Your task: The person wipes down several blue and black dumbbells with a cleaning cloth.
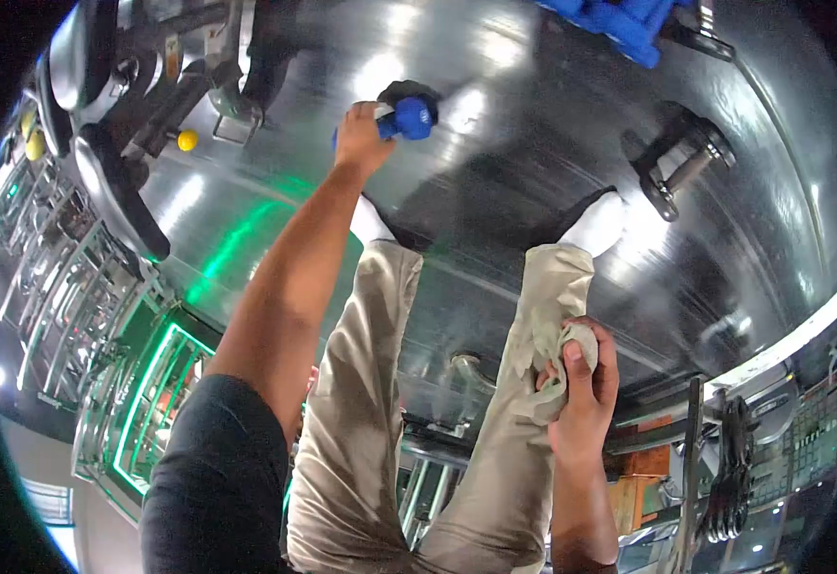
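My left hand [363, 142] is closed around a blue dumbbell [411, 119] at the upper middle, its arm stretched far forward. The dumbbell's round blue end shows to the right of the fingers, over a dark patch on the floor. Lower right, my right hand [581, 383] grips a crumpled pale cloth [554, 368] between thumb and fingers, beside the trouser leg [505, 450]. Both legs in beige trousers reach forward, with white footwear [595, 225] at the ends.
Blue equipment [619, 24] lies at the top right. A dark metal stand [682, 163] is on the shiny floor [495, 172] at right. Padded gym machines [117, 191] and a yellow ball-like knob [187, 141] are at left. A green-lit frame [165, 402] is lower left.
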The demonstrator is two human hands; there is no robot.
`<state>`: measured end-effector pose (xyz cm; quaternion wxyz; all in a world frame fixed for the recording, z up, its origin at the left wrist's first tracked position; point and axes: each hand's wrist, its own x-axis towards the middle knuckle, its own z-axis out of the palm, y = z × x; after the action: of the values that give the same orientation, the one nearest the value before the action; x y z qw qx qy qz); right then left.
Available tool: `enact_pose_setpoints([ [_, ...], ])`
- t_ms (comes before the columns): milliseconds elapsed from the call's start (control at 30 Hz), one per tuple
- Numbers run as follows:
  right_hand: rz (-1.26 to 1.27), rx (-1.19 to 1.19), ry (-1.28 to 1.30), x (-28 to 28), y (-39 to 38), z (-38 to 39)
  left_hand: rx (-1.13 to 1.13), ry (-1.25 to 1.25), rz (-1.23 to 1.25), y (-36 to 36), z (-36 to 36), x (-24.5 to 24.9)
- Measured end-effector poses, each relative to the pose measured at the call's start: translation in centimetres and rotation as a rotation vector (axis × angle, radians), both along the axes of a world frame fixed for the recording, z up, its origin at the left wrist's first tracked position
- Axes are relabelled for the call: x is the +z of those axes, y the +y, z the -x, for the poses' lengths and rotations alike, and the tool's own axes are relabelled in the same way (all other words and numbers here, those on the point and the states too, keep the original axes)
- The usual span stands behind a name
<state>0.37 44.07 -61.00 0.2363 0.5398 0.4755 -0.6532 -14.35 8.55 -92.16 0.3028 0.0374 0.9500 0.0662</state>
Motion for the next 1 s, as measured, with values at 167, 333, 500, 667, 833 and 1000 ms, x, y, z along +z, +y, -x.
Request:
enact_pose_setpoints([
  [167, 0.013, 0.036, -0.048, -0.1, -5.0, 1.0, -0.006, -0.204, -0.050, -3.3, 0.0, -4.8],
  [333, -0.030, 0.153, -0.035, 0.8, -8.9, 2.6, -0.208, -0.151, 0.004, -3.8, -2.2, -7.3],
  [500, -0.005, 0.219, -0.046, 3.6, -10.8, 3.5, -0.101, -0.566, 0.059, -1.2, -0.3, -2.0],
  [667, 0.026, 0.258, -0.074, 10.6, -11.9, 2.4, 0.039, -0.592, -0.055, -1.9, -4.1, 10.6],
  [833, 0.202, 0.384, 0.076, 24.3, -11.2, 2.7, 0.164, -0.618, -0.042, -5.7, -7.3, 26.4],
  [1000, 0.064, 0.469, 0.444, 39.3, -8.9, 1.8, 0.470, -0.369, -0.073, -10.6, -9.6, 47.2],
])
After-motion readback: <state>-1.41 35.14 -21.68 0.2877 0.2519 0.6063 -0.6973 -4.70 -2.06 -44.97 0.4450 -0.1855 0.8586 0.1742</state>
